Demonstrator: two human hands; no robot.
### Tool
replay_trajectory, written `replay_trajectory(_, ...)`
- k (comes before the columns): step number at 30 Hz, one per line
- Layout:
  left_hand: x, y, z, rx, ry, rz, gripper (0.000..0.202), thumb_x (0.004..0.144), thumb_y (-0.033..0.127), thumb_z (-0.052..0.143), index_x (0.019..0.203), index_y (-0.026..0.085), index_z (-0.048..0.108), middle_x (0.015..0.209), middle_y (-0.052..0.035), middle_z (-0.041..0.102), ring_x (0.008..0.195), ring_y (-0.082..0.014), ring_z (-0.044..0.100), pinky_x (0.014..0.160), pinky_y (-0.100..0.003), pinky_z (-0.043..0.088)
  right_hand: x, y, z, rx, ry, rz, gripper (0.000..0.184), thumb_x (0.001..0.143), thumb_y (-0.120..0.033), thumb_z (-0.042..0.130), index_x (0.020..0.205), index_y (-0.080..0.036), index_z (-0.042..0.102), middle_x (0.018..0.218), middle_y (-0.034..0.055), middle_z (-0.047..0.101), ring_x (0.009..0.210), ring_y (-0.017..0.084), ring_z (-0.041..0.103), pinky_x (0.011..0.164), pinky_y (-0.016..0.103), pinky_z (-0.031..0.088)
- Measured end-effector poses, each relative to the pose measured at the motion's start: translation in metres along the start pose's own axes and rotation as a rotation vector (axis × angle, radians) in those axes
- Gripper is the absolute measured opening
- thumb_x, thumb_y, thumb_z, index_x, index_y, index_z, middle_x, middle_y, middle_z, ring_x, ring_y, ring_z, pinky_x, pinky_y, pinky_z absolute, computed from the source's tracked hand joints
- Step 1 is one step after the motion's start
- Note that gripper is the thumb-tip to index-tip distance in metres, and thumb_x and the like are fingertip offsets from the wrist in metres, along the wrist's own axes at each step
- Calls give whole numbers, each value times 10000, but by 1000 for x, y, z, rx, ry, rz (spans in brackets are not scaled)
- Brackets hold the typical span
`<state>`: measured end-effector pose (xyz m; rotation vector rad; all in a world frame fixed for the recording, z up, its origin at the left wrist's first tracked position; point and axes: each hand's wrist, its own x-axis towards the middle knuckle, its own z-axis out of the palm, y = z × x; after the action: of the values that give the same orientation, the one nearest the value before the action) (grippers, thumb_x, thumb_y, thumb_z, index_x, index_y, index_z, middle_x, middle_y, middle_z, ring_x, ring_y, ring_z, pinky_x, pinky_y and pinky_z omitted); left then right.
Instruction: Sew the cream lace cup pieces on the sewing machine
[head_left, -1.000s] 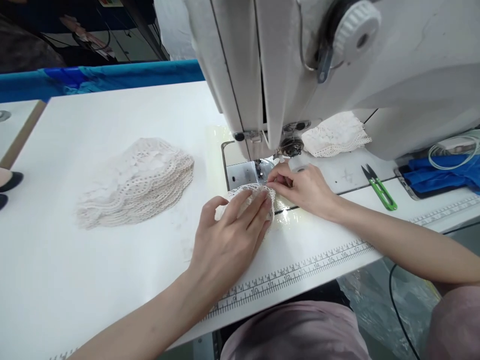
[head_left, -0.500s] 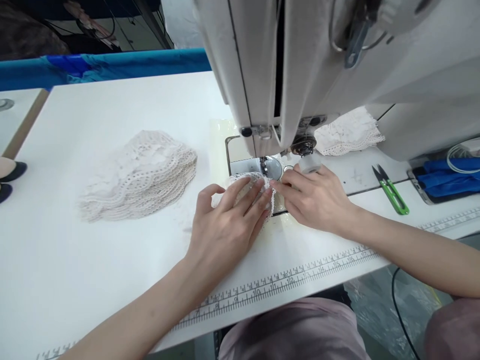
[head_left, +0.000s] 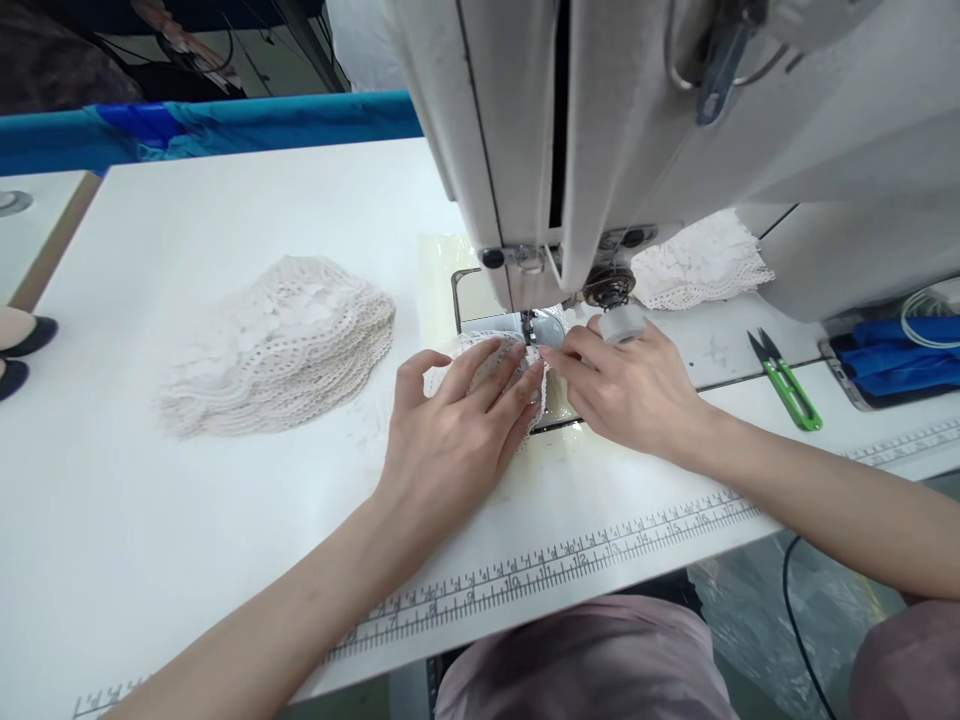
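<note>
Lace piece (head_left: pixel 441 378) lies on the needle plate (head_left: pixel 553 328), 12 o'clock of me | left hand (head_left: pixel 457 420) flat, fingers spread, pressing it down | right hand (head_left: pixel 637 390) pinches its 3 o'clock edge | I judge it light, floppy, snag-prone: hold the scalloped border | stack of lace pieces (head_left: pixel 285 345) at 9 o'clock.

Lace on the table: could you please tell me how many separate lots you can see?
3: a stack on the left, one piece under the left hand, and a bunch under the sewing machine's arm, which may hide more.
</note>
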<state>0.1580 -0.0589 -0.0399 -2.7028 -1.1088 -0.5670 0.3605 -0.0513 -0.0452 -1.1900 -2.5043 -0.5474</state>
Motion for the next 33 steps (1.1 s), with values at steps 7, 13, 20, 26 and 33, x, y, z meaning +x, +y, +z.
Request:
replay_trajectory(7, 0, 1, -1, -24, -21, -21, 337, 965, 213, 500, 1290, 272, 564, 1287, -63, 640, 1231, -274, 569, 930, -493, 375, -1, 0, 0, 66, -35, 29, 310, 911, -101, 404, 939, -164, 706, 902, 76, 696, 799, 201, 541, 682, 355, 284)
replay_trajectory(13, -1, 3, 0, -4, -13, -28, 300, 969, 219, 501, 1253, 242, 594, 1277, -61, 648, 1226, -261, 576, 933, -481, 374, -1, -1, 0, 56, -27, 29, 305, 905, -92, 416, 929, -167, 710, 891, 68, 700, 791, 192, 546, 692, 347, 294)
replay_trajectory(20, -1, 2, 1, 8, -1, -25, 283, 975, 229, 499, 1241, 230, 594, 1266, -57, 655, 1213, -248, 586, 926, -466, 373, -1, -1, -1, 109, -33, 85, 306, 905, -118, 440, 1088, -143, 683, 969, 81, 700, 830, 209, 565, 739, 350, 345)
replay_trajectory(26, -1, 2, 1, 2, -11, -25, 285, 981, 227, 481, 1245, 243, 588, 1268, -60, 654, 1210, -247, 588, 914, -472, 378, 2, 0, 1, 313, -91, 203, 370, 907, -129, 426, 1225, -135, 614, 1069, 120, 666, 868, 231, 572, 723, 348, 397)
replay_trajectory(33, -2, 1, 2, 30, 9, -14, 260, 984, 237, 485, 1217, 230, 599, 1251, -59, 666, 1197, -238, 596, 906, -457, 371, 5, 1, -4, 476, -152, 284, 345, 888, -107, 445, 1171, -165, 634, 1068, 105, 654, 857, 226, 566, 738, 349, 404)
